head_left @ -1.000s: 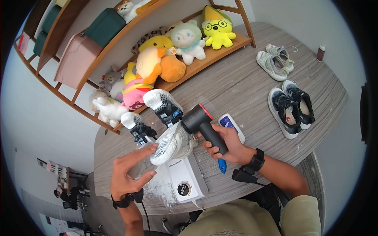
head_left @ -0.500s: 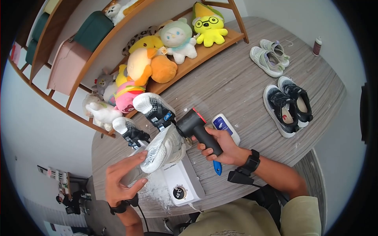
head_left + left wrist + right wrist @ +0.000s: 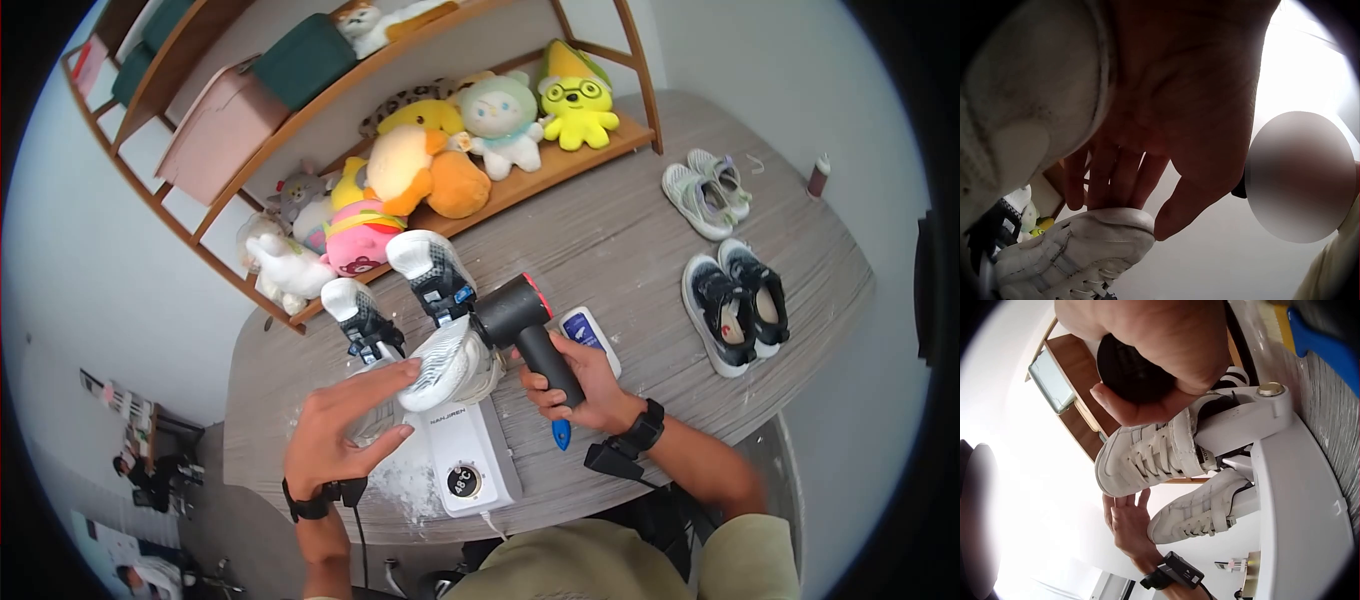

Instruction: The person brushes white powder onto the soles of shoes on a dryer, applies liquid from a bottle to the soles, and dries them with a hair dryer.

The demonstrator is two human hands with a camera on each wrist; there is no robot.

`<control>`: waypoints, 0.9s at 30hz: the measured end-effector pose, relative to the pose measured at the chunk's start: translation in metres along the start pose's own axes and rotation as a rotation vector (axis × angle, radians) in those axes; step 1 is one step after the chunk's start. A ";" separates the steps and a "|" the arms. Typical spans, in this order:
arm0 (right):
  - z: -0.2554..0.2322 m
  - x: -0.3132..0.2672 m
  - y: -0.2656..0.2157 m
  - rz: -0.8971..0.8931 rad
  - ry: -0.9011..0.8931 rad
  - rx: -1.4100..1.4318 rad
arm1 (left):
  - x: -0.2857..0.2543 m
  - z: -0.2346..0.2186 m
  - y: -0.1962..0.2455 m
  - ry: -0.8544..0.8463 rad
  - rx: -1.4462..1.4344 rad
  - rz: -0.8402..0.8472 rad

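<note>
My right hand (image 3: 590, 385) grips the handle of a black hair dryer (image 3: 545, 360) with a red ring at its back end. The dryer's front end is right at a white lace-up shoe (image 3: 460, 375), which sits on an arm of a white shoe dryer (image 3: 455, 435) reading 48°C. My left hand (image 3: 340, 425) touches that shoe's sole near the toe with extended fingers, the thumb standing off to the side. A second white shoe (image 3: 1191, 515) hangs on another arm, largely behind my left hand in the head view. Two black-and-white shoes (image 3: 445, 285) stand on the machine's far side.
A bottle with a purple label (image 3: 590, 335) and a blue-handled brush (image 3: 561, 434) lie right of the machine. White powder (image 3: 405, 485) is scattered left of it. Black shoes (image 3: 730, 310), pale shoes (image 3: 700, 195) and a small bottle (image 3: 819, 177) stand rightward. A shelf of plush toys (image 3: 500, 125) is behind.
The head view has shifted about, moving the whole scene within the picture. Both hands keep nearly the same places at the white shoe, the right one still holding the hair dryer.
</note>
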State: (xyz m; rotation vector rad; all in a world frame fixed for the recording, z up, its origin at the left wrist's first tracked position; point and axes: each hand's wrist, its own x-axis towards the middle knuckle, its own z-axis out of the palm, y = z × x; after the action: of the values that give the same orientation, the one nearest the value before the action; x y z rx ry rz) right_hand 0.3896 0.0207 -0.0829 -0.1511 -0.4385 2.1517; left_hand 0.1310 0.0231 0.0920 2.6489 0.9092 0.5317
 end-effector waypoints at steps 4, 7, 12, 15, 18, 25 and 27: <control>0.014 -0.016 0.007 -0.041 -0.015 -0.043 | -0.001 -0.002 -0.003 -0.008 -0.001 0.040; 0.021 -0.029 0.016 -0.100 -0.029 -0.106 | -0.003 -0.003 -0.006 0.007 -0.005 0.057; 0.040 -0.036 0.040 -0.318 0.042 -0.490 | -0.006 -0.002 -0.010 0.048 -0.019 0.102; 0.050 -0.035 0.051 -0.442 0.076 -0.708 | -0.007 -0.003 -0.011 0.057 -0.055 0.096; 0.043 -0.031 0.066 -0.565 0.027 -0.957 | -0.009 -0.003 -0.011 0.058 -0.071 0.061; 0.035 -0.019 0.084 -0.819 -0.022 -1.414 | -0.011 -0.005 -0.014 0.019 -0.103 -0.024; 0.030 -0.021 0.089 -0.757 0.048 -1.266 | -0.013 -0.005 -0.016 0.039 -0.088 0.016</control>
State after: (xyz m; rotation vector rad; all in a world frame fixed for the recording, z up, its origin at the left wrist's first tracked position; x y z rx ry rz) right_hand 0.3256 -0.0508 -0.0883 -0.6121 -1.4935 0.8899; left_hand 0.1114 0.0276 0.0869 2.5775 0.8563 0.6149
